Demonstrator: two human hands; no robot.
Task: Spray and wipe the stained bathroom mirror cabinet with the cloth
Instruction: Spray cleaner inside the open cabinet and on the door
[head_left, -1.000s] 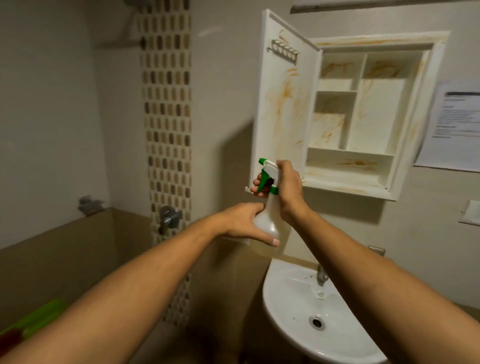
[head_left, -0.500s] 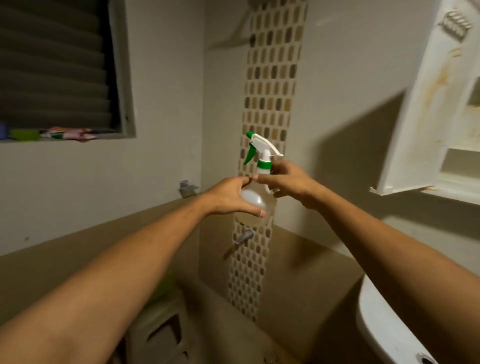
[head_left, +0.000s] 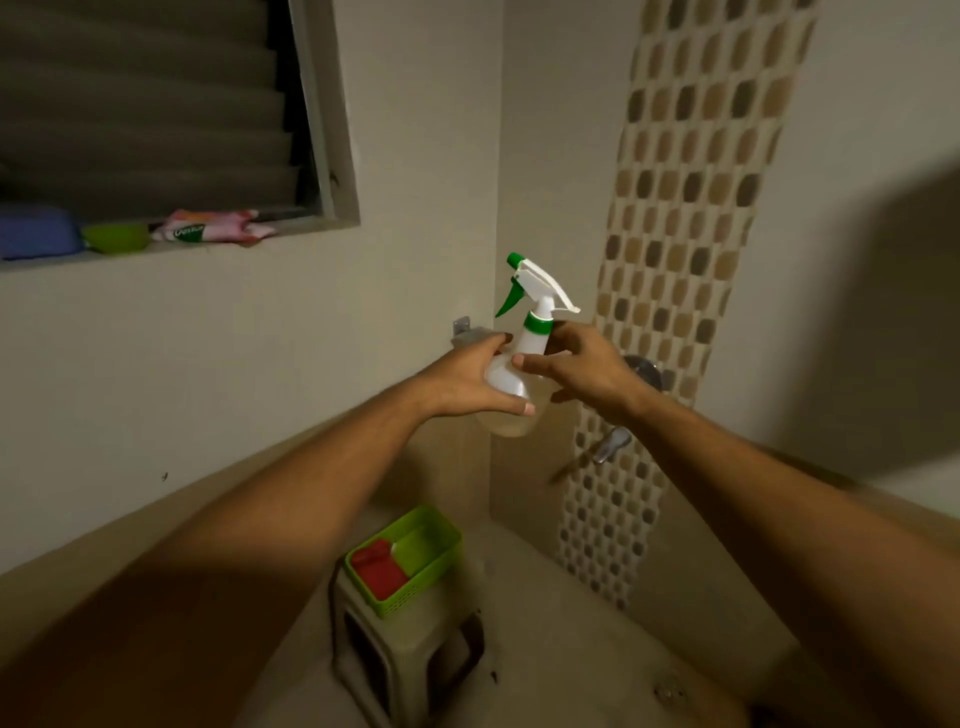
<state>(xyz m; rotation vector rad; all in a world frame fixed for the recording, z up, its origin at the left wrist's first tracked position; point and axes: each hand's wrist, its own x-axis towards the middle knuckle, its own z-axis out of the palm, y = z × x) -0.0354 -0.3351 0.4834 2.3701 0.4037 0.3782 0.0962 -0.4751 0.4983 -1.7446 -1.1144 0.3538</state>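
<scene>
Fingers of my left hand (head_left: 462, 382) wrap the belly of the spray bottle (head_left: 530, 340), while my right hand (head_left: 584, 369) pinches it just under the green collar. With the grip shared, either hand letting go too soon could drop it onto the green basket (head_left: 415, 595) and stool (head_left: 400, 660) below. Neither the mirror cabinet nor the cloth is in view. It is a dim corner, with a louvred window (head_left: 156, 104) far left and a mosaic tile strip (head_left: 675, 260) on the right.
</scene>
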